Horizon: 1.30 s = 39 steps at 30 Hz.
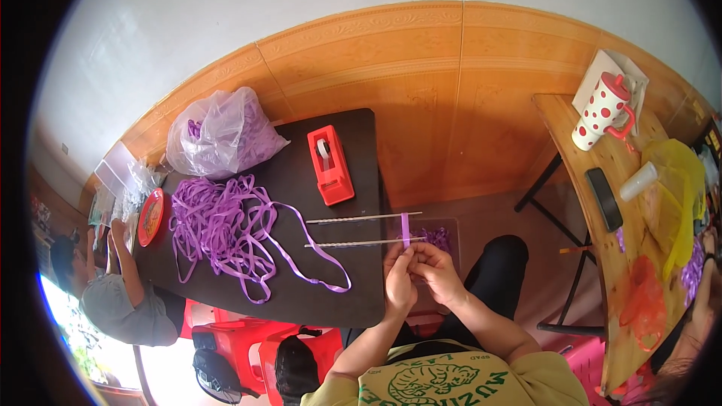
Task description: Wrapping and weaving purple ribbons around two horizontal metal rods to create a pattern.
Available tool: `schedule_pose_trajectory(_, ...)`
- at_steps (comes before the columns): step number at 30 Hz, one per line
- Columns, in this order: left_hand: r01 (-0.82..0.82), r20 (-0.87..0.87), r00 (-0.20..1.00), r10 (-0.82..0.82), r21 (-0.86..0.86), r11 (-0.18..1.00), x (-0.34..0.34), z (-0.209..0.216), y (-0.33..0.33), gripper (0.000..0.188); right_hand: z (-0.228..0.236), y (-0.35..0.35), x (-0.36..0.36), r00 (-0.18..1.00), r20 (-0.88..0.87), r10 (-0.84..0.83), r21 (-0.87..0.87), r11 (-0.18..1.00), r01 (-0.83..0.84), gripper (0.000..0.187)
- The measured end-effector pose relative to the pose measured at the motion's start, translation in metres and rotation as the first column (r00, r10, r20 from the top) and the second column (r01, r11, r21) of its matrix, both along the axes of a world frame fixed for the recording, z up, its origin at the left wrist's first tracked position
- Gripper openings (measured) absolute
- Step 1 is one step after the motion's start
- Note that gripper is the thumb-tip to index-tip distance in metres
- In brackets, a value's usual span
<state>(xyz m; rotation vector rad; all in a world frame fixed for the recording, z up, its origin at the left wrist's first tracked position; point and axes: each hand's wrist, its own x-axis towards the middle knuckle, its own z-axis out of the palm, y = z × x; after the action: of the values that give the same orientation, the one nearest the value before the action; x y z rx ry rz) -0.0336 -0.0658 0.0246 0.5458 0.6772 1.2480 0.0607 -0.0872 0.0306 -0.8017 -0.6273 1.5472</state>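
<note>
Hands together pinching purple ribbon, apparently looped over two rods, dark table

purple ribbon all over a black desk, more purple in a clear bag. bright red tape dispenser, red plate. white mug with red dots and red handle on the light wood desk, yellow bag too.
</note>
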Motion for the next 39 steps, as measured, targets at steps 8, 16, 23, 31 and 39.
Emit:
schedule_pose_trajectory(8, -0.044, 0.106, 0.993, 0.061, -0.158, 0.986, 0.003, 0.002, -0.007, 0.027, 0.013, -0.010, 0.000, 0.993, 0.115, -0.019, 0.061, 0.998, 0.012, 0.029)
schedule_pose_trajectory(16, -0.055, 0.170, 0.982, 0.084, -0.169, 0.984, 0.010, 0.027, -0.012, 0.041, 0.028, -0.012, 0.000, 0.988, 0.154, -0.014, 0.074, 0.997, 0.003, 0.034)
schedule_pose_trajectory(23, -0.026, 0.091, 0.995, 0.046, -0.215, 0.976, 0.005, 0.047, -0.015, 0.041, 0.036, -0.015, 0.001, 0.997, 0.074, 0.001, 0.020, 1.000, -0.002, 0.038)
schedule_pose_trajectory(31, -0.045, 0.031, 0.998, 0.054, -0.236, 0.971, -0.001, 0.054, -0.009, 0.025, 0.038, -0.014, 0.005, 0.998, -0.003, 0.067, -0.018, 0.998, -0.067, 0.041)
schedule_pose_trajectory(39, 0.135, 0.058, 0.991, -0.123, -0.325, 0.936, -0.012, 0.049, 0.001, 0.028, 0.047, -0.017, 0.008, 0.993, 0.000, 0.121, -0.077, 0.990, -0.121, 0.042)
